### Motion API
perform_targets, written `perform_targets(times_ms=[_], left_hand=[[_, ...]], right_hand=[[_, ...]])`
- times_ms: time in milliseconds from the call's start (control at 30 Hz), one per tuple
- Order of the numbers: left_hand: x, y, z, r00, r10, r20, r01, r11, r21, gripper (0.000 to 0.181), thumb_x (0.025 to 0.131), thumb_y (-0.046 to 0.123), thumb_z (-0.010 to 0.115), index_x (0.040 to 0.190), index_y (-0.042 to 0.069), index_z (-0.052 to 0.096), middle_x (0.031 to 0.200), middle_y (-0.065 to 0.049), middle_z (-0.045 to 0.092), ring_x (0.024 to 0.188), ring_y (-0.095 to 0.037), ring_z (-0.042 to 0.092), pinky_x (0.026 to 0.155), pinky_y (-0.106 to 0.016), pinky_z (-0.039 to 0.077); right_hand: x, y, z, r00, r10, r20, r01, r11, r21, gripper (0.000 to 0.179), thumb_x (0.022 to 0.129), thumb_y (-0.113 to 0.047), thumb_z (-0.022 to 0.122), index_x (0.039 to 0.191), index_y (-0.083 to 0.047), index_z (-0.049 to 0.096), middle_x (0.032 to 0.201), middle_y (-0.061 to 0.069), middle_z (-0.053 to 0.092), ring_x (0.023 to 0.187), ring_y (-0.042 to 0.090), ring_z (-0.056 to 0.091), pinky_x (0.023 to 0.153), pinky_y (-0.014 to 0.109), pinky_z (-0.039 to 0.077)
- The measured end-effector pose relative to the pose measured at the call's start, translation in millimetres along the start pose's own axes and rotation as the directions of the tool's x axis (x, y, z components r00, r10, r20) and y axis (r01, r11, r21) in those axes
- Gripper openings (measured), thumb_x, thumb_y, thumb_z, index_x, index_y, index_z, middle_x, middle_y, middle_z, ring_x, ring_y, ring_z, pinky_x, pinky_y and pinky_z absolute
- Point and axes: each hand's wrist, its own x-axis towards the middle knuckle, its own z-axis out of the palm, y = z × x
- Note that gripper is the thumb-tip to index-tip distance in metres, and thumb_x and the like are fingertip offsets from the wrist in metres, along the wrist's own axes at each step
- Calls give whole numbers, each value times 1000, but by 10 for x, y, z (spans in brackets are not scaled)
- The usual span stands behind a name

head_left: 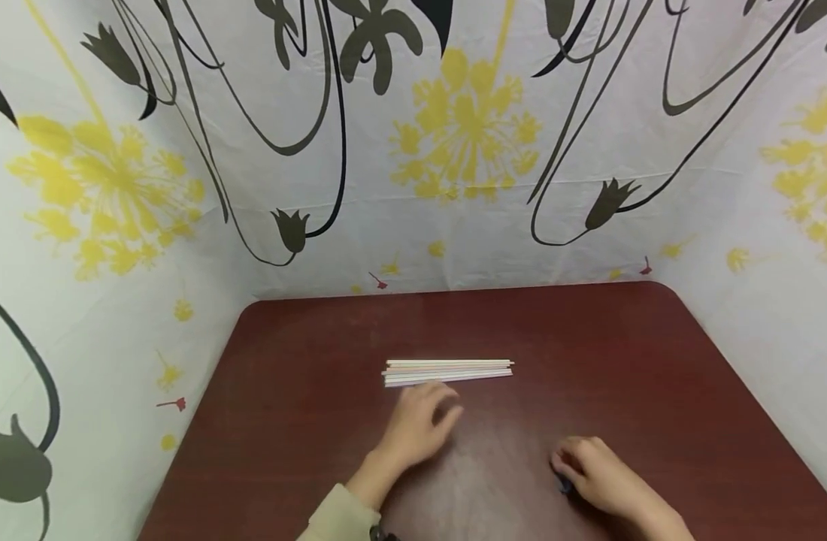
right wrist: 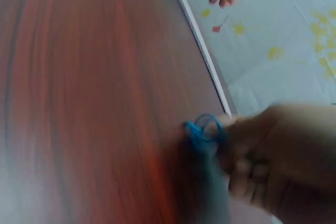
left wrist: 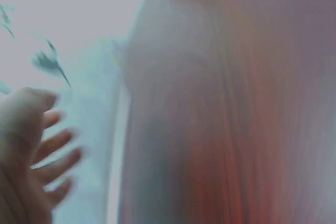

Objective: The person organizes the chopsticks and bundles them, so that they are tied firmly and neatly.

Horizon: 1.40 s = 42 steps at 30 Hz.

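Several thin pale sticks (head_left: 447, 373) lie side by side in a bundle across the middle of the table. My left hand (head_left: 420, 424) is just in front of them, fingers loosely bent and spread from the thumb, holding nothing; I cannot tell whether it touches the sticks. The same hand (left wrist: 37, 156) is blurred in the left wrist view. Farther right and nearer, my right hand (head_left: 599, 473) is low over the table, pinching a small dark-blue item. In the right wrist view that item is a looped blue band (right wrist: 202, 132) between thumb and fingers of the right hand (right wrist: 278, 156).
The table (head_left: 305, 338) has a reddish-brown wood-grain top with rounded far corners. A white cloth (head_left: 474, 248) with yellow and dark plant prints hangs behind it and along both sides.
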Motion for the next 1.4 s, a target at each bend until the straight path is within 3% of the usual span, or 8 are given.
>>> perform_targets(times_ms=[167,367,500,667,800,1033,1200,1400], left_hand=[[-44,558,-194,996,53,77,-17,911,-411,34,88,36,62,113,12,63,97,5,67,81,2,60,72,-16,49],[-33,651,-401,965,-233,-122,90,728,-679,13,79,17,73,86,6,72,74,-2,70,56,-7,65,51,-21,52],[-105,601,-417,926,-374,-44,232,659,-716,11,80,18,73,84,8,72,74,-1,70,59,-17,67,54,-25,53],[-205,544,-306,927,-372,52,346,793,-502,35,84,34,68,115,18,63,96,5,68,78,-10,66,60,-20,52],[-397,357,-333,936,-333,116,350,916,-196,45,84,44,66,123,23,57,102,9,64,85,-8,62,68,-25,50],[-789,-174,-672,927,-354,121,340,932,128,44,82,49,65,116,22,63,105,8,65,90,-13,63,73,-40,50],[-998,-500,-968,957,-277,88,240,924,296,45,80,49,68,115,20,65,108,5,62,97,-17,62,76,-41,51],[-1061,-781,-1490,967,54,247,-139,928,344,44,77,47,71,109,17,66,112,-1,59,105,-18,56,81,-43,45]], right_hand=[[392,-599,179,977,20,-213,58,934,353,9,88,-2,61,87,-12,59,76,1,59,65,7,54,56,23,46],[598,-1038,151,958,103,-266,113,719,685,7,96,0,44,94,4,49,89,13,56,72,13,55,59,26,47],[606,-1028,195,953,122,-277,138,638,758,8,96,3,41,94,11,45,96,14,57,74,12,56,59,27,48],[735,-565,317,926,292,-239,-92,789,607,14,94,-11,54,93,3,55,80,15,58,61,15,55,52,28,48],[871,43,316,846,461,-269,-350,859,374,11,91,-15,61,92,-5,63,78,13,64,59,12,58,54,25,48],[762,650,117,734,536,-418,-523,838,156,16,87,-17,64,99,-6,63,82,6,68,63,12,62,63,29,47],[615,593,30,760,463,-457,-499,865,48,32,90,-29,61,111,-6,58,93,9,66,71,20,63,60,36,48],[486,344,-139,838,246,-487,-331,939,-97,39,87,-30,66,117,-8,55,103,9,62,83,26,64,67,45,49]])
